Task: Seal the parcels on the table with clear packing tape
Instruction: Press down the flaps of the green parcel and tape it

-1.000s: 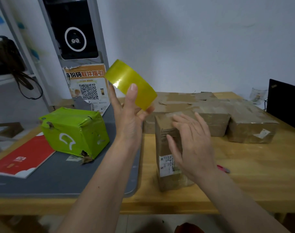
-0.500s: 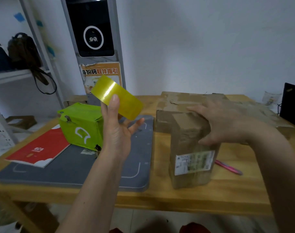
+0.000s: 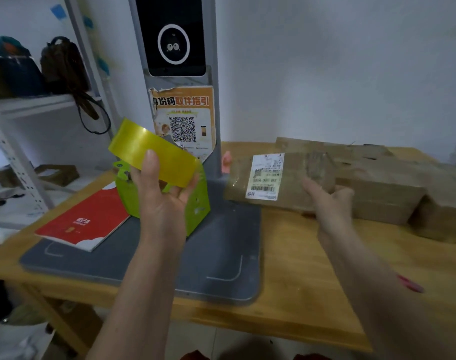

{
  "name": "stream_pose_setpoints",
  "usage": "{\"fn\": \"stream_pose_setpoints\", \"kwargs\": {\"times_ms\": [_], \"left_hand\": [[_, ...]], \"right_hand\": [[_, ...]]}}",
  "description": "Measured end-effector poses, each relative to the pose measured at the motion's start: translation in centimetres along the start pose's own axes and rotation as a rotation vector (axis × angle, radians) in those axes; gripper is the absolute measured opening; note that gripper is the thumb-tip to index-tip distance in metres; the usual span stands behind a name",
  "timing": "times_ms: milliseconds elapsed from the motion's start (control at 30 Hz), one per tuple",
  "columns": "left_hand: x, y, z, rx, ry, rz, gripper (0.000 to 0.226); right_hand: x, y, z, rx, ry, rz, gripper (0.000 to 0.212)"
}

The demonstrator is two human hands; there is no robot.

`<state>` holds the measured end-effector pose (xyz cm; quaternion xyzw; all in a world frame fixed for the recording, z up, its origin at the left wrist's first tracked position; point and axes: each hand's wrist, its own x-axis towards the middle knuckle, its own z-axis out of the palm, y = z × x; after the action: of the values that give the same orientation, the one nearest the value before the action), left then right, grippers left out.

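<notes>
My left hand (image 3: 162, 201) holds a yellowish roll of packing tape (image 3: 151, 153) up in front of the green box (image 3: 195, 203), thumb on the roll's outer face. My right hand (image 3: 331, 201) grips a brown cardboard parcel (image 3: 294, 178) lifted off the table and tipped on its side, its white shipping label (image 3: 266, 176) facing me. The parcel is blurred. More brown parcels (image 3: 383, 183) lie stacked behind it at the back right of the wooden table (image 3: 312, 281).
A grey mat (image 3: 211, 268) covers the table's left part, with a red booklet (image 3: 86, 219) on it. A grey kiosk post (image 3: 175, 74) with a QR poster stands behind. A pink pen (image 3: 411, 284) lies at the right. White shelving (image 3: 26, 113) stands left.
My right hand has lifted the upright parcel off the table and tipped it sideways, label now facing me. The tape roll stays raised in my left hand. The view has shifted left.
</notes>
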<state>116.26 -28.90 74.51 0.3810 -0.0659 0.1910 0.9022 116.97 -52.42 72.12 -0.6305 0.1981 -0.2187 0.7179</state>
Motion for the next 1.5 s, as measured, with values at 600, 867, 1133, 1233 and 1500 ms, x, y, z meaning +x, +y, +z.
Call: {"fn": "stream_pose_setpoints", "kwargs": {"times_ms": [600, 867, 1133, 1233, 1500], "left_hand": [[0.5, -2.8, -0.9, 0.174, -0.159, -0.059, 0.086], [-1.3, -5.2, 0.1, 0.304, -0.044, 0.022, 0.099], [-5.0, -7.2, 0.5, 0.354, -0.019, 0.018, 0.105], [-6.1, -8.1, 0.9, 0.361, -0.022, 0.018, 0.100], [-6.5, -10.2, 1.0, 0.325, 0.090, -0.094, 0.110]], "right_hand": [[0.0, 2.7, 11.9, -0.085, -0.270, 0.022, 0.040], [-7.5, 0.6, 7.1, 0.553, -0.510, 0.287, 0.033], [-8.5, 1.5, 4.4, 0.476, -0.322, 0.305, 0.010], [-8.6, 2.0, 3.3, 0.442, -0.260, 0.305, 0.014], [-9.7, 3.1, 0.6, 0.482, -0.285, 0.241, 0.017]]}}
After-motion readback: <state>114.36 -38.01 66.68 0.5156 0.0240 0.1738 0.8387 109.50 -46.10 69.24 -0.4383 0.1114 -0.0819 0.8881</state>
